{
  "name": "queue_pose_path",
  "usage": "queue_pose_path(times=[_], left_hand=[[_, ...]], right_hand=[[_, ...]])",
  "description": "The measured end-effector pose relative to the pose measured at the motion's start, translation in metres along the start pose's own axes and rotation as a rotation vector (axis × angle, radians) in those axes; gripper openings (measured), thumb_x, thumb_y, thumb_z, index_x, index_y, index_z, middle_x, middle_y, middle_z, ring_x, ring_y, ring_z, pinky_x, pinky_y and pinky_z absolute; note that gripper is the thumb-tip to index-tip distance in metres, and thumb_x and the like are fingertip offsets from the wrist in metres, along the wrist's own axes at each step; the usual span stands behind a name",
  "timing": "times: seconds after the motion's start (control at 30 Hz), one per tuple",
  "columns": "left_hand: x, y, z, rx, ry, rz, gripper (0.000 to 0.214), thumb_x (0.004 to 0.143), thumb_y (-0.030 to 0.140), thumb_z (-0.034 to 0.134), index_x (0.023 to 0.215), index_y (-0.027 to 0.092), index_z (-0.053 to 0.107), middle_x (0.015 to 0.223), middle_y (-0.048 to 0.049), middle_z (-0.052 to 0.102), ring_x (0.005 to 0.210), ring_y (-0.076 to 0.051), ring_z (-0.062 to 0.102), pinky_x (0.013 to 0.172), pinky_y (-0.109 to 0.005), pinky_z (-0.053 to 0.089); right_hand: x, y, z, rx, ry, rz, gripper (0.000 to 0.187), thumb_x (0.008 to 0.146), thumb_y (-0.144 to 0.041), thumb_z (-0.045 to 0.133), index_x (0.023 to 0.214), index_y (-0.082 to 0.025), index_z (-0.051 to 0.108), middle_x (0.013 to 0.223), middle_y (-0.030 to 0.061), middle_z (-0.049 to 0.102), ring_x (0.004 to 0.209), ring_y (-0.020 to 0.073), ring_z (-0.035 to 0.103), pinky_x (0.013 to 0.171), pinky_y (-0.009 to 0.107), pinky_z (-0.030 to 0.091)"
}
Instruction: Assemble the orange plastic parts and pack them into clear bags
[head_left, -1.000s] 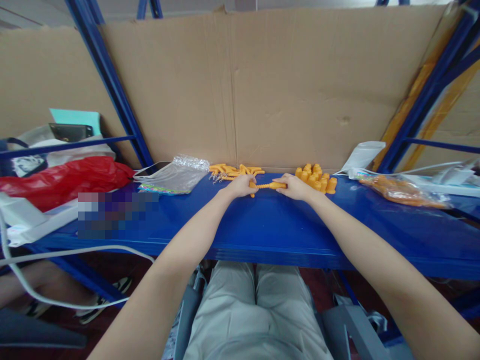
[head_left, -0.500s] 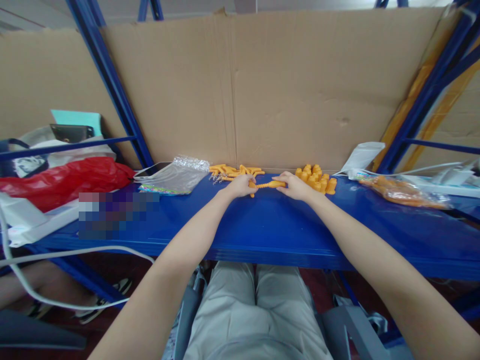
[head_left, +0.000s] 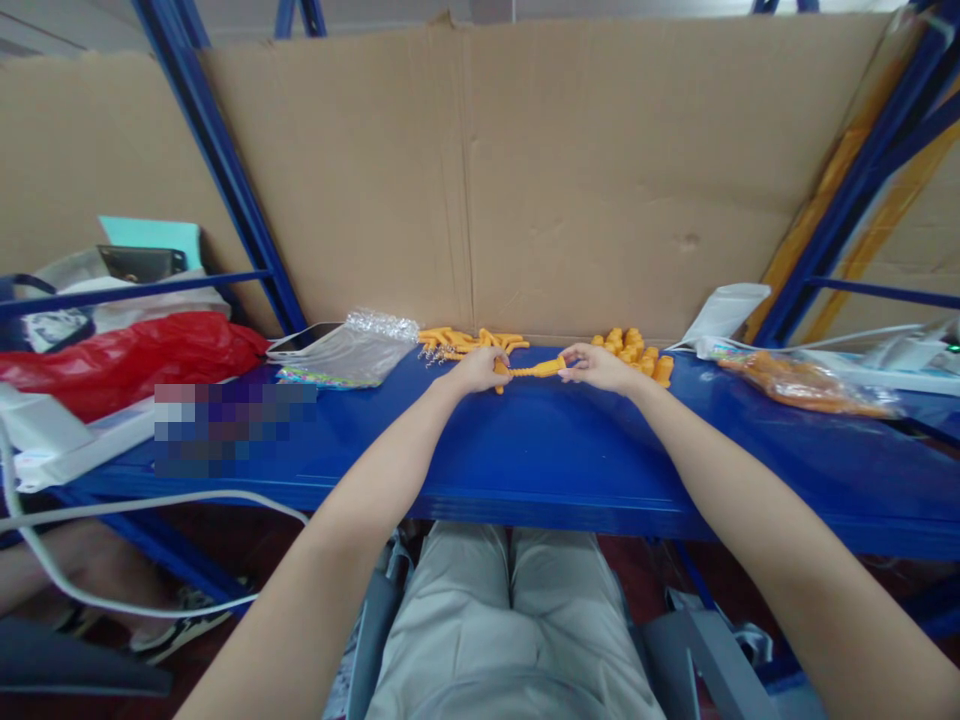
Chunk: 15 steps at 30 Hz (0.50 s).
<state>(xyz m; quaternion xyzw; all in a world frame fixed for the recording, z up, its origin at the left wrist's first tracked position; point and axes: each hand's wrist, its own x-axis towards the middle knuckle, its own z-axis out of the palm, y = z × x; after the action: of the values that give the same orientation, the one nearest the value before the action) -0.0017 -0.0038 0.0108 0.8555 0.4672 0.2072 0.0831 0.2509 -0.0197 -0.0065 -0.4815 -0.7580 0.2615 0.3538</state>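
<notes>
Near the back of the blue shelf, both hands are on one orange plastic piece. My left hand (head_left: 481, 371) is closed around the T-shaped handle end of the orange twisted rod (head_left: 520, 372). My right hand (head_left: 594, 365) pinches the far end of the orange sleeve (head_left: 550, 368), which is in line with the rod and covers its right part. Behind my left hand lies a pile of orange T-handled pieces (head_left: 450, 342), with silvery spiral metal bits at its left side. Several orange sleeves (head_left: 628, 346) stand grouped just behind my right hand.
A clear plastic bag (head_left: 352, 358) lies left of the pile. At right are a bag of orange parts (head_left: 810, 382) and a white power strip (head_left: 885, 372). A red bag (head_left: 135, 360) is at far left. Cardboard (head_left: 570, 180) walls the back.
My right hand has shifted slightly right, its fingers now nearer the sleeve's end, so more of the sleeve shows. My left hand keeps its hold with little movement.
</notes>
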Motion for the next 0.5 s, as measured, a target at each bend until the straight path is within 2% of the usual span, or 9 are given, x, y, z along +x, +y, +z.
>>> queue_pose_path(times=[0.2, 0.4, 0.5], left_hand=[[-0.005, 0.006, -0.001, -0.175, -0.066, -0.102, 0.028, 0.080, 0.019, 0.064, 0.106, 0.012, 0.058, 0.064, -0.0009, 0.065, 0.044, -0.009, 0.056, 0.045, -0.020, 0.045], [-0.007, 0.005, -0.004, -0.301, -0.112, -0.134, 0.030, 0.078, 0.017, 0.071, 0.102, 0.013, 0.054, 0.052, 0.0049, 0.059, 0.039, -0.009, 0.056, 0.042, -0.018, 0.046], [-0.005, 0.002, -0.003, -0.406, -0.121, -0.117, 0.032, 0.076, 0.015, 0.073, 0.100, 0.013, 0.052, 0.050, 0.0062, 0.058, 0.039, -0.009, 0.057, 0.043, -0.018, 0.048]], right_hand=[[-0.004, -0.006, 0.002, 0.087, -0.038, 0.099, 0.024, 0.089, -0.026, 0.058, 0.112, -0.018, 0.056, 0.091, 0.0086, 0.071, 0.064, 0.0128, 0.066, 0.058, 0.024, 0.054], [-0.008, -0.012, 0.006, 0.053, -0.088, 0.168, 0.022, 0.093, -0.030, 0.051, 0.109, -0.016, 0.057, 0.090, 0.0108, 0.072, 0.062, 0.0133, 0.065, 0.058, 0.025, 0.052], [-0.008, -0.010, 0.006, 0.111, -0.078, 0.172, 0.022, 0.090, -0.032, 0.057, 0.106, -0.017, 0.057, 0.086, 0.0082, 0.071, 0.060, 0.0121, 0.062, 0.056, 0.023, 0.049]])
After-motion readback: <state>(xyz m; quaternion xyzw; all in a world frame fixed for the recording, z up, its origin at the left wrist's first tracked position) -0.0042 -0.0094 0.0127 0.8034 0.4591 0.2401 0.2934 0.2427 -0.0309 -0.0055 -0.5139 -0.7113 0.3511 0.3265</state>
